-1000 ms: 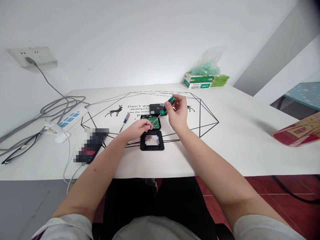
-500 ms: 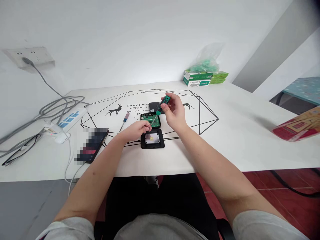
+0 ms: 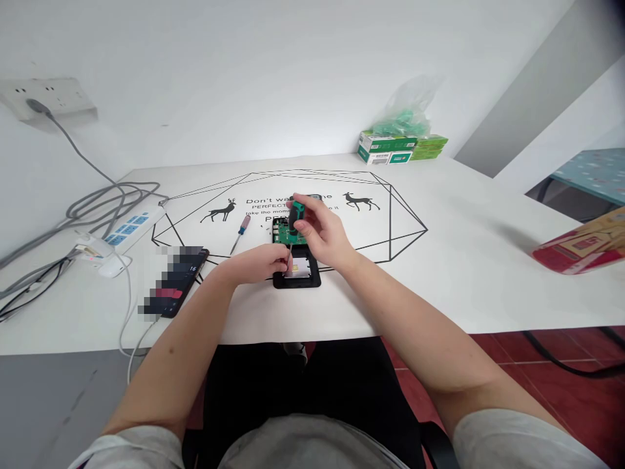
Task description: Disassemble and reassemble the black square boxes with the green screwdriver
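Observation:
My right hand (image 3: 326, 233) is closed around the green and black handle of a screwdriver (image 3: 296, 218), which stands nearly upright with its shaft pointing down. At the lower end of that shaft, the fingertips of my left hand (image 3: 258, 262) are pinched together; whatever they hold is too small to make out. Under my hands lies a green circuit board (image 3: 280, 234) in a black case, partly covered by the right hand. Nearer to me is a black case half (image 3: 295, 284) with a silver metal plate (image 3: 303, 268) bearing a small yellowish square.
A second screwdriver (image 3: 244, 226) with a blue and red handle lies left of the board. Further left are a phone (image 3: 180, 286), a power strip (image 3: 129, 229) and grey cables (image 3: 105, 208). Green boxes (image 3: 390, 144) stand against the wall; a red package (image 3: 576, 247) is at right.
The screwdriver has swung from tilted to nearly upright and moved left and toward me, its tip now at my left fingertips. My left hand has shifted slightly toward the near case half.

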The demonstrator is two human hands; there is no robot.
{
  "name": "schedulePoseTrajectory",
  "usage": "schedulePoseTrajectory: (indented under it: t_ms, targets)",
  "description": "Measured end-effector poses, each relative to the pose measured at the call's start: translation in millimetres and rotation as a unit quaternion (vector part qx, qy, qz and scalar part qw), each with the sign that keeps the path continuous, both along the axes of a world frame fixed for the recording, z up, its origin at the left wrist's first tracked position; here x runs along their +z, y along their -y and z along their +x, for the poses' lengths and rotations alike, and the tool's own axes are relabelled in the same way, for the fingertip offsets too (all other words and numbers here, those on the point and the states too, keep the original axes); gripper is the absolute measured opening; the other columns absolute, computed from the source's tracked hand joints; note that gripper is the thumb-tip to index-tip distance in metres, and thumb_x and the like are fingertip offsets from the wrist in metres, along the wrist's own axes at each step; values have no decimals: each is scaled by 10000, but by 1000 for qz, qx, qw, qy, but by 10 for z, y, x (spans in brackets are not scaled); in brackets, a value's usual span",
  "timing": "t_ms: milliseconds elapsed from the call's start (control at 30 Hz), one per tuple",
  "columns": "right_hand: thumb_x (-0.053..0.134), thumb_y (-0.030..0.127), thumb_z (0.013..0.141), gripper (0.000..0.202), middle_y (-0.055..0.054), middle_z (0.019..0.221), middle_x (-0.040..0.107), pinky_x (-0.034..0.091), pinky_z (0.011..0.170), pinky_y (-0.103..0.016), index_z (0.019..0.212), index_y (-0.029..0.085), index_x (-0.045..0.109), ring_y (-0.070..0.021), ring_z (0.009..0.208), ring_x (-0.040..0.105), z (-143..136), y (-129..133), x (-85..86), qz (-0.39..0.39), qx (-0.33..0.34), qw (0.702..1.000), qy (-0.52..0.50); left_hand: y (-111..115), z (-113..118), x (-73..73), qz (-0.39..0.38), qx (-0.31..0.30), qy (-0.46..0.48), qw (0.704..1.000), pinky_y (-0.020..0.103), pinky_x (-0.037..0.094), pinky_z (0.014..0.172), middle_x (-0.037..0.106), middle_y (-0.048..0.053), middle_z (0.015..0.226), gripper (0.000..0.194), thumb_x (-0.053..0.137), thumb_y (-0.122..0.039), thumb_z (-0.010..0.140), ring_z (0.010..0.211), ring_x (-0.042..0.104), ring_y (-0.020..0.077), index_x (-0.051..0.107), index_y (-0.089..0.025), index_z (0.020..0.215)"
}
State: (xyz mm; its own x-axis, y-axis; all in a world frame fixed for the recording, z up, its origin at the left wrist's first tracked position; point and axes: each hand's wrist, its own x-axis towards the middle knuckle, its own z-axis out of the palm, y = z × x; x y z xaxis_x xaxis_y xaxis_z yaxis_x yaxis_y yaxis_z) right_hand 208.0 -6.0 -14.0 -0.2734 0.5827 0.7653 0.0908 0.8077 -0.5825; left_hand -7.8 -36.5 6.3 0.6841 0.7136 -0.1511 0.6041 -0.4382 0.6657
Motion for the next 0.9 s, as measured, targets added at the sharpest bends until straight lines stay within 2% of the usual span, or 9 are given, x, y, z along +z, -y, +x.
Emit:
schedulePoseTrajectory:
  t_ms: [133, 233, 433, 533, 667, 767, 900]
  targets:
    - [517, 432, 1100, 462, -134, 1420, 711, 687, 908, -473, 1541, 296, 535, -259, 1105, 732, -63, 94, -6, 38, 2, 999, 36, -11, -49, -23, 2, -13, -27, 1000, 340, 563, 942, 729, 51, 1120, 215, 526, -151, 951, 1058, 718, 232, 727, -224, 962]
    - [510, 397, 1104, 451, -129, 1419, 709, 689, 894, -454, 1544, 299, 523, -230, 1024, 729, -82, 110, -22, 58, -3, 997, 47, -19, -62, -16, -13, -10, -42, 999, 342, 563, 931, 745, 44, 1133, 218, 550, -145, 933, 1061, 722, 237, 744, -234, 981]
    - [490, 317, 1113, 409, -102, 1302, 742, 678, 895, -429, 1520, 305, 525, -203, 958, 736, -107, 153, -2, 110, -6, 991, 75, 2, -64, 12, -19, 1, -58, 998, 338, 556, 915, 776, 21, 1119, 219, 570, -137, 915, 1038, 734, 233, 750, -248, 978]
    - [503, 295, 1110, 407, -104, 1314, 740, 678, 882, -410, 1517, 306, 521, -210, 1010, 741, -105, 152, 8, 124, -12, 990, 66, -5, -71, 5, -17, 9, -71, 997, 323, 550, 881, 783, 10, 1093, 216, 582, -138, 910, 1004, 734, 225, 751, -251, 982]
    - [511, 342, 1108, 406, -122, 1380, 725, 684, 853, -412, 1512, 301, 527, -221, 1014, 737, -76, 127, 5, 116, -21, 991, 62, -29, -88, -15, -15, 12, -77, 997, 311, 541, 827, 787, 7, 1043, 199, 604, -155, 896, 956, 730, 223, 752, -251, 987]
    - [520, 375, 1105, 404, -125, 1368, 731, 689, 838, -423, 1500, 294, 542, -210, 946, 721, -57, 130, 7, 92, -22, 994, 61, -42, -103, -29, -8, 9, -84, 996, 311, 534, 812, 783, 9, 1030, 186, 607, -181, 895, 941, 723, 222, 754, -252, 985]
    - [523, 402, 1101, 414, -133, 1364, 727, 689, 838, -439, 1496, 282, 554, -221, 971, 721, -55, 137, 6, 68, -12, 997, 38, -40, -111, -31, -8, 16, -81, 997, 310, 535, 817, 782, 14, 1044, 180, 601, -208, 897, 949, 725, 224, 744, -251, 996]
